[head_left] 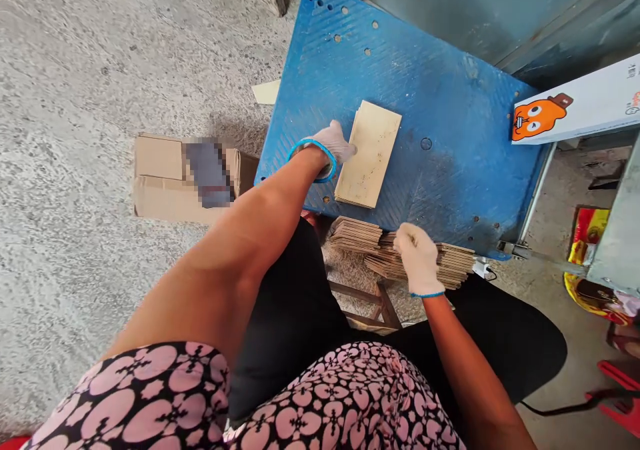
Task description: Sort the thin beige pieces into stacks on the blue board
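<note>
My left hand (333, 145), in a white glove with a blue cuff, rests flat with fingers stretched against the left edge of a small stack of flat tan cardboard pieces (369, 153) lying on a blue table top (440, 103). My right hand (417, 257), gloved too, is closed on the top of a fanned pile of folded brown cardboard sheets (360, 235) that sits below the table's near edge, between my knees.
A brown cardboard box (160, 178) lies on the concrete floor to the left. A white box with an orange cartoon figure (575, 111) juts in at the right. A wooden frame (373, 303) stands under the pile. Red and yellow packaging (587, 237) lies far right.
</note>
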Tool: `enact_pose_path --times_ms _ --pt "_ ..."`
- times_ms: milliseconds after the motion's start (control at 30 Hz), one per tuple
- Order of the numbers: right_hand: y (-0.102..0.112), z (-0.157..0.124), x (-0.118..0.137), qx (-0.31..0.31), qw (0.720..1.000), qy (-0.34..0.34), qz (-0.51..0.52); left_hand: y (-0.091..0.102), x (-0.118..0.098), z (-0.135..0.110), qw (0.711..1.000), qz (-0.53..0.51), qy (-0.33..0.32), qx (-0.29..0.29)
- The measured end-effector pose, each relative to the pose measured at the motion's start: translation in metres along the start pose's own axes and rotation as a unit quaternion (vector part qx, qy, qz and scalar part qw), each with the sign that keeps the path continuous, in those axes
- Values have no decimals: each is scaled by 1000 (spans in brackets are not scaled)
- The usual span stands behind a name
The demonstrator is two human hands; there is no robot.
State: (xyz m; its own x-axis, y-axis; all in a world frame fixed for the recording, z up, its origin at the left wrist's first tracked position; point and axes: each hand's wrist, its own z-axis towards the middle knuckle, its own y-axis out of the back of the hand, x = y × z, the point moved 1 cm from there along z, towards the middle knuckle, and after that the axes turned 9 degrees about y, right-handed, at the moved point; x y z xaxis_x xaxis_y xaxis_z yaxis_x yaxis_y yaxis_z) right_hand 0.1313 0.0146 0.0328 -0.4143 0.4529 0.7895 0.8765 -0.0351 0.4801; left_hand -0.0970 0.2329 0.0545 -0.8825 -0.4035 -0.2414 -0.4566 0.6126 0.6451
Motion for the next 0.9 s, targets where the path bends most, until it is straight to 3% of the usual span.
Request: enact_pose_path --times_ms 67,167,267,333,433,533,733,900 --pt "-1 -29 -9 28 994 16 -100 5 -3 -22 999 -17 -35 -8" --pt "-15 -55 -17 100 963 35 -249 8 -12 -71 989 -68 -131 -16" --pt "-30 -62 -19 165 916 41 -363 3 -17 -119 966 -125 -225 -31" --pt "-36 -60 -18 193 889 40 -414 -4 -15 -136 957 -142 -252 -17" --pt "-40 -58 -16 224 857 63 -460 -13 -7 -128 970 -108 -216 20" --pt "-40 -57 -16 222 850 86 -470 -16 -1 -100 989 -9 -150 2" --pt "-40 -57 -22 201 862 81 -459 -13 -7 -80 986 -17 -163 25" --pt "-38 -63 -20 251 819 64 -511 -9 -10 -86 985 -20 -167 24"
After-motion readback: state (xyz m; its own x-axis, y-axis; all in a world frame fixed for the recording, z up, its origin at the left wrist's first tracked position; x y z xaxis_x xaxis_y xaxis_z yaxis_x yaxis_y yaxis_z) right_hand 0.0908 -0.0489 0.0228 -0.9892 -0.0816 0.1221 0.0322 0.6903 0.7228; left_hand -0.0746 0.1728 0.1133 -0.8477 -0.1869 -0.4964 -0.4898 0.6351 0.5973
